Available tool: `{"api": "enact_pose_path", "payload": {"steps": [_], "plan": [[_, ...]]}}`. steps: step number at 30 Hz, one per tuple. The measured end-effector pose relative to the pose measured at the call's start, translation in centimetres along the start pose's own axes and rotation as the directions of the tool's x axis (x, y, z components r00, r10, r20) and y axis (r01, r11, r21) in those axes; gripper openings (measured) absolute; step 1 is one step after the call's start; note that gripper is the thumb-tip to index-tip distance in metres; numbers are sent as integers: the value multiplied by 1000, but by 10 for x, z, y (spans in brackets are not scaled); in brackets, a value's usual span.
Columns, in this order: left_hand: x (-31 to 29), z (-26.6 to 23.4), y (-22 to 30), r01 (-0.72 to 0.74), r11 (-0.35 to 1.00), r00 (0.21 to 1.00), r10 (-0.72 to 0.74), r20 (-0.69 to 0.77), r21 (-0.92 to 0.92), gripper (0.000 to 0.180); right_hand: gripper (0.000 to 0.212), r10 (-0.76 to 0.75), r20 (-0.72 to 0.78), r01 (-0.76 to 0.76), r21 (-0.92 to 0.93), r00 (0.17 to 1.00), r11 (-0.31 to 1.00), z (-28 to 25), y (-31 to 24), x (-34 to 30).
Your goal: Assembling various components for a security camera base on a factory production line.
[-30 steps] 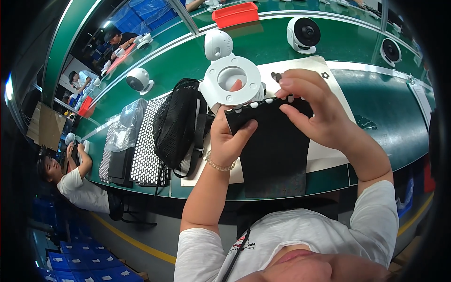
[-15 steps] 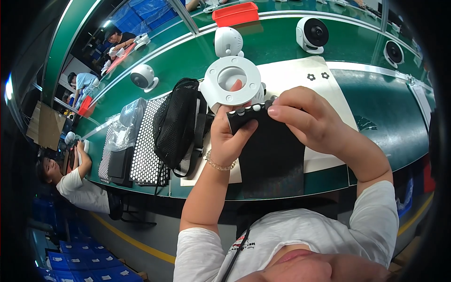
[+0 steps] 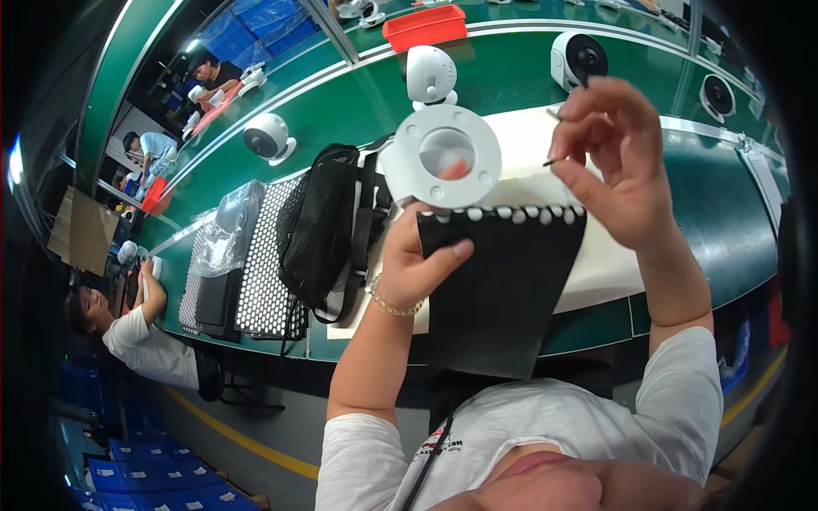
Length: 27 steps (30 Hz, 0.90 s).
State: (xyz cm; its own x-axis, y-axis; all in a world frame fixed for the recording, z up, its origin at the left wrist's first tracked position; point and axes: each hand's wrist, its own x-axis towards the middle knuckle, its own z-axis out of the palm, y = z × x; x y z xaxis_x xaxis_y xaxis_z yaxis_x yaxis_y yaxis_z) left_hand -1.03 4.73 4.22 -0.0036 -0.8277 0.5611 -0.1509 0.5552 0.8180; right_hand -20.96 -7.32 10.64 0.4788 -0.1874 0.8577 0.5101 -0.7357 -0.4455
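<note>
My left hand (image 3: 419,266) is closed around a white camera (image 3: 407,157), its ring-shaped base turned up, and its thumb also pins the corner of a black sheet (image 3: 503,289). Small round pale pads (image 3: 521,215) stick out in a row along the sheet's top edge. The sheet hangs down over the table's front edge. To the right of the camera, my right hand (image 3: 626,166) is raised with curled fingers. Small dark pads (image 3: 550,163) cling at its thumb and fingertips; some are seen edge-on. The right hand is apart from both camera and sheet.
More white cameras (image 3: 269,138) stand along the green table, one with a black front (image 3: 579,60) at the back. Left lie a black mesh bag (image 3: 319,230), dotted sheets (image 3: 271,255) and clear plastic (image 3: 228,230). A red bin (image 3: 424,28) sits behind. A person (image 3: 141,328) works at left.
My right hand has left the sheet's edge and moved up and right with small dark pads on its fingers. The camera has shifted slightly right, and the sheet's edge shows more fully.
</note>
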Motion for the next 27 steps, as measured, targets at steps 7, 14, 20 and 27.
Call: {"api": "enact_pose_path", "payload": {"steps": [7,14,20,27], "plan": [[-1,30,14,101,984,980,-73,185,-149,35,66,179,-33,-174,108,983,979,2,5,1],[1,33,2,-80,995,944,95,316,-61,24,62,461,40,-462,32,887,886,6,11,2],[1,33,3,-90,996,938,95,332,-29,21,54,502,97,-494,-98,859,864,1,9,4],[1,33,0,-122,992,937,125,325,-31,19,53,393,114,-357,-250,912,900,0,3,3]]}}
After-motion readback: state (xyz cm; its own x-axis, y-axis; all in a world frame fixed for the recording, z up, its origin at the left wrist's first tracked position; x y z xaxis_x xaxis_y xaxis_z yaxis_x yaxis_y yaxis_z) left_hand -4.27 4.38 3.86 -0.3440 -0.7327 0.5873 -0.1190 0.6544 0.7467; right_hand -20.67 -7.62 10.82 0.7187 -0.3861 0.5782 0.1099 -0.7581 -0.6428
